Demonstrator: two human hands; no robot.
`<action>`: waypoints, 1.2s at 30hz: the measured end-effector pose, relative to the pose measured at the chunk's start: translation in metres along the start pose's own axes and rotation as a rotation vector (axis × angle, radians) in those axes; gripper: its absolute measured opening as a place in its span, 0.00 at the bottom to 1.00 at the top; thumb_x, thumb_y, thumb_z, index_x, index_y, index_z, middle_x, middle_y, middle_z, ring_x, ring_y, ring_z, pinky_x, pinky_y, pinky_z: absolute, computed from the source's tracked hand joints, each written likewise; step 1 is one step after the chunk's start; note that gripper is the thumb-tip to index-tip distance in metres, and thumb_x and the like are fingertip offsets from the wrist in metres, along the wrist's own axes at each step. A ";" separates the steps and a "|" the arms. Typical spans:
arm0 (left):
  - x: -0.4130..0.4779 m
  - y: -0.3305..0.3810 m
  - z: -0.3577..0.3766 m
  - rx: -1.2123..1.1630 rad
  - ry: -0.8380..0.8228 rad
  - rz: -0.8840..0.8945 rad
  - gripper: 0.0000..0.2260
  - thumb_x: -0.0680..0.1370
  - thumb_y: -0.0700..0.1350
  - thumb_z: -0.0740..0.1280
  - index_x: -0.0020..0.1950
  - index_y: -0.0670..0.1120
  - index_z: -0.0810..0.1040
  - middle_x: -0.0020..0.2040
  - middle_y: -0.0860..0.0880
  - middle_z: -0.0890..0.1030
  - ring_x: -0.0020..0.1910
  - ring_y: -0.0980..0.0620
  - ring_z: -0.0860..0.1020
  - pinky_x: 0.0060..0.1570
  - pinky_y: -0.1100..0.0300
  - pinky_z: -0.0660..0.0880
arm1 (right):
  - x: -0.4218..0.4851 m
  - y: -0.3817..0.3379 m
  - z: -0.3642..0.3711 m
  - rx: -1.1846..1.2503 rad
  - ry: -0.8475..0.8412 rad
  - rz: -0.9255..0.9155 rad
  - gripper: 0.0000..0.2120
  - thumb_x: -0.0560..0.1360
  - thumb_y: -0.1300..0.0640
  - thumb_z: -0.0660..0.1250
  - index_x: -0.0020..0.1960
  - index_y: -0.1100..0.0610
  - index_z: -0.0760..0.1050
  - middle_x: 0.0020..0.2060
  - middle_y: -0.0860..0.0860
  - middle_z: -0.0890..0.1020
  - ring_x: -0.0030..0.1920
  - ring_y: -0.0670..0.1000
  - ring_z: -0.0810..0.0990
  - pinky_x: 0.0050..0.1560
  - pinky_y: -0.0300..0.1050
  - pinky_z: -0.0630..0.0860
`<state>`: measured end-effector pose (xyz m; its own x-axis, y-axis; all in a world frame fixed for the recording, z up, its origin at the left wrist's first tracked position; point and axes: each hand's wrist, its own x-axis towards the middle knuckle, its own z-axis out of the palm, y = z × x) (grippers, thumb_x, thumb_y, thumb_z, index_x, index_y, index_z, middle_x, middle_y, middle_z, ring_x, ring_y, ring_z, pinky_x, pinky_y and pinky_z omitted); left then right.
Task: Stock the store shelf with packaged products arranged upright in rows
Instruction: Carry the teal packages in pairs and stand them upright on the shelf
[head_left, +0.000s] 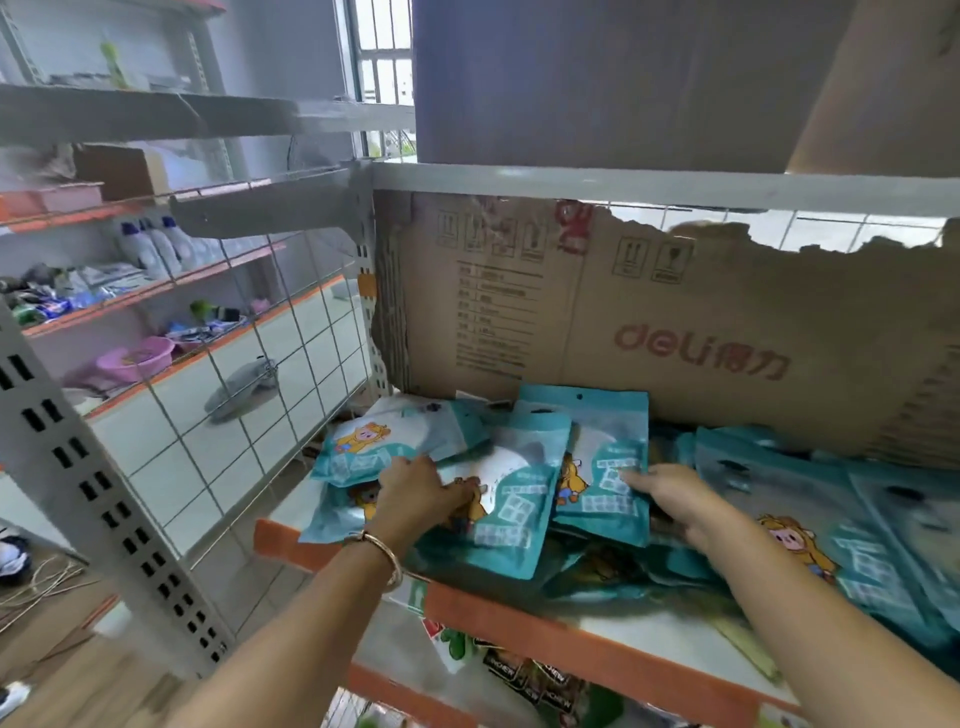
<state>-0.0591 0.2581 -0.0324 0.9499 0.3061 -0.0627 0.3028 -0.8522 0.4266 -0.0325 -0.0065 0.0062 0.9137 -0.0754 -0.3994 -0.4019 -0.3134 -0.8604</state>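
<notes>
Store shelf (519, 618), torn cardboard (675, 322) behind: my left hand (421, 493) is gripping teal packet (524, 467), fingers curled; my right hand (670, 493) is resting straight-fingered on neighbouring packet (597, 514).

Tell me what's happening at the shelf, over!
Left hand grips middle packet; right hand touches rear packet. Other packets lying jumbled, no rows. Torn cardboard behind.

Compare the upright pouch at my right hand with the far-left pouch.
The upright pouch stands on end before the cardboard sheet, the right hand touching it. The far-left pouch lies flat by the wire grid; the left hand grips a middle pouch. Both are teal with a cartoon figure.
</notes>
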 end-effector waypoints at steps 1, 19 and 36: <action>0.002 0.002 -0.001 0.010 -0.043 -0.033 0.30 0.70 0.66 0.63 0.56 0.42 0.71 0.58 0.40 0.72 0.59 0.41 0.69 0.52 0.53 0.68 | 0.001 0.002 -0.001 -0.020 0.010 0.000 0.09 0.78 0.59 0.63 0.54 0.65 0.74 0.42 0.54 0.79 0.35 0.50 0.75 0.26 0.38 0.70; -0.012 -0.010 -0.023 -0.935 -0.632 -0.230 0.10 0.73 0.45 0.69 0.34 0.45 0.72 0.27 0.51 0.69 0.27 0.56 0.63 0.30 0.64 0.58 | -0.011 0.020 -0.011 0.163 0.090 0.010 0.09 0.78 0.55 0.63 0.53 0.60 0.76 0.49 0.56 0.81 0.47 0.56 0.78 0.36 0.45 0.71; -0.083 0.198 0.043 -1.016 -0.522 0.214 0.07 0.77 0.45 0.66 0.41 0.44 0.80 0.36 0.49 0.83 0.37 0.50 0.78 0.39 0.60 0.75 | -0.115 0.087 -0.210 0.084 0.516 -0.290 0.13 0.79 0.53 0.60 0.53 0.62 0.76 0.48 0.59 0.79 0.50 0.58 0.77 0.50 0.50 0.72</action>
<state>-0.0746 0.0455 0.0184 0.9623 -0.2168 -0.1645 0.1552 -0.0596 0.9861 -0.1601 -0.2241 0.0438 0.8896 -0.4547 0.0426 -0.1164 -0.3159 -0.9416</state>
